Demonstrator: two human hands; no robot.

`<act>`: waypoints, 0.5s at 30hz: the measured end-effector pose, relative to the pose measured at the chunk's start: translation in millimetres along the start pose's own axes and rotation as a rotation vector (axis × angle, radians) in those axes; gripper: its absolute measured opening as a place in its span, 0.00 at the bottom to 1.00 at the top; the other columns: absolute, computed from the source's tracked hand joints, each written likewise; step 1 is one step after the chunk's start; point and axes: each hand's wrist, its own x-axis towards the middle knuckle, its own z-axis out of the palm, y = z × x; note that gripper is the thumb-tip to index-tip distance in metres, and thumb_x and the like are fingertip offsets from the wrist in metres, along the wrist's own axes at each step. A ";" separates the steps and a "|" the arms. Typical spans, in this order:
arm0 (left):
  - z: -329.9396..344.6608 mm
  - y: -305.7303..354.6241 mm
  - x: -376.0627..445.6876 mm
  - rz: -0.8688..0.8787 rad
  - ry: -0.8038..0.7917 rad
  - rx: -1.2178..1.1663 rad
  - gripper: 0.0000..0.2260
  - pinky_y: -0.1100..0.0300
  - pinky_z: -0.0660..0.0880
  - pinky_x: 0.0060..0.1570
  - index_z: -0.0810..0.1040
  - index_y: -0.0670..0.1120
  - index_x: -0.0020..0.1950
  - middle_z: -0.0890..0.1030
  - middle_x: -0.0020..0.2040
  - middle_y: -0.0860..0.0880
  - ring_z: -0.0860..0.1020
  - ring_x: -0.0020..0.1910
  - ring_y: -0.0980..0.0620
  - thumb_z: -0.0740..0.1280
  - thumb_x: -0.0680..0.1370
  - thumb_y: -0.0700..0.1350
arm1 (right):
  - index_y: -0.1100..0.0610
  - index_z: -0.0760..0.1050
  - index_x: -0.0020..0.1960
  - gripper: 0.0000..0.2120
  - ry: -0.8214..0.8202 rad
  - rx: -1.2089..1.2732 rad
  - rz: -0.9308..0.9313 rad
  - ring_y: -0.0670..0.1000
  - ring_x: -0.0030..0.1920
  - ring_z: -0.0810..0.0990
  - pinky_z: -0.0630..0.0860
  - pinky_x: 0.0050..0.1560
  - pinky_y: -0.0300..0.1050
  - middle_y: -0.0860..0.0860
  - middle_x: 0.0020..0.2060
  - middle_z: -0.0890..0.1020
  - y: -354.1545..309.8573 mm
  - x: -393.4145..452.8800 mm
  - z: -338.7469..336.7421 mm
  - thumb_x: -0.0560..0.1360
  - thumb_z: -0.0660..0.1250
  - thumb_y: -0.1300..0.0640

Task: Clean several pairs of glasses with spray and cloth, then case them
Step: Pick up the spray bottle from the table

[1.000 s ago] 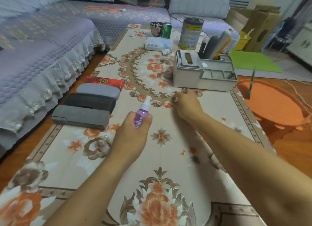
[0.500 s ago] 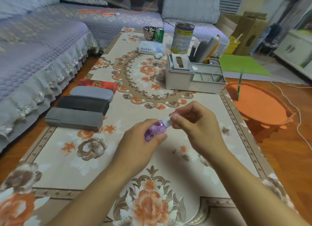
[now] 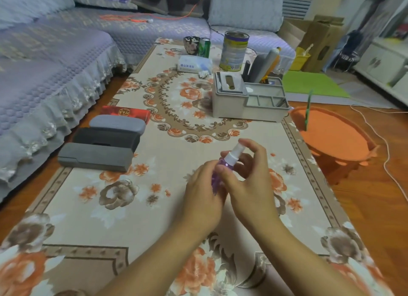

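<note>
A small purple spray bottle [image 3: 223,163] with a white nozzle top is held upright over the middle of the floral table. My left hand [image 3: 202,194] grips its lower body. My right hand [image 3: 247,176] wraps around it from the right, thumb on the purple body and fingers curled by the white top. Three closed glasses cases lie at the table's left edge: a light grey one [image 3: 118,123], a black one [image 3: 106,137] and a dark grey one [image 3: 95,156]. No glasses or cloth show.
A red box [image 3: 125,113] lies behind the cases. A grey organiser with a tissue slot [image 3: 249,99] stands at mid-right, with a tin [image 3: 235,50], a cup, a green can and a tissue pack [image 3: 193,64] beyond. An orange stool [image 3: 333,134] stands right, a sofa [image 3: 44,75] left.
My right hand came back from the table near the organiser to the bottle's white top. Both hands then moved right with the bottle, which now stands more upright.
</note>
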 end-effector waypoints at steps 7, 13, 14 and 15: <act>-15.1 -33.1 64.4 -0.059 -0.120 0.652 0.26 0.49 0.64 0.73 0.61 0.52 0.80 0.66 0.75 0.50 0.62 0.73 0.48 0.59 0.82 0.57 | 0.50 0.77 0.49 0.11 0.118 -0.190 0.016 0.50 0.48 0.84 0.81 0.55 0.61 0.49 0.46 0.85 5.0 95.8 -63.9 0.74 0.73 0.63; -21.9 -72.5 98.3 -0.024 -0.108 1.004 0.24 0.48 0.60 0.74 0.66 0.53 0.77 0.67 0.75 0.48 0.61 0.75 0.47 0.51 0.83 0.59 | 0.48 0.74 0.45 0.05 0.324 -0.275 -0.156 0.53 0.43 0.81 0.81 0.48 0.53 0.43 0.39 0.79 3.7 249.3 -91.2 0.78 0.68 0.56; -21.7 -73.9 98.9 -0.019 -0.110 1.010 0.24 0.49 0.60 0.74 0.66 0.54 0.77 0.67 0.75 0.48 0.61 0.75 0.47 0.51 0.83 0.59 | 0.50 0.74 0.46 0.04 0.315 -0.295 -0.174 0.52 0.42 0.81 0.80 0.46 0.52 0.43 0.38 0.78 9.6 268.4 -86.4 0.78 0.68 0.57; -22.0 -73.1 99.7 -0.017 -0.105 1.014 0.24 0.49 0.60 0.74 0.65 0.54 0.77 0.66 0.75 0.49 0.61 0.75 0.47 0.51 0.83 0.59 | 0.52 0.74 0.47 0.03 0.300 -0.317 -0.189 0.49 0.41 0.79 0.78 0.45 0.50 0.44 0.38 0.78 16.2 283.8 -79.0 0.78 0.68 0.58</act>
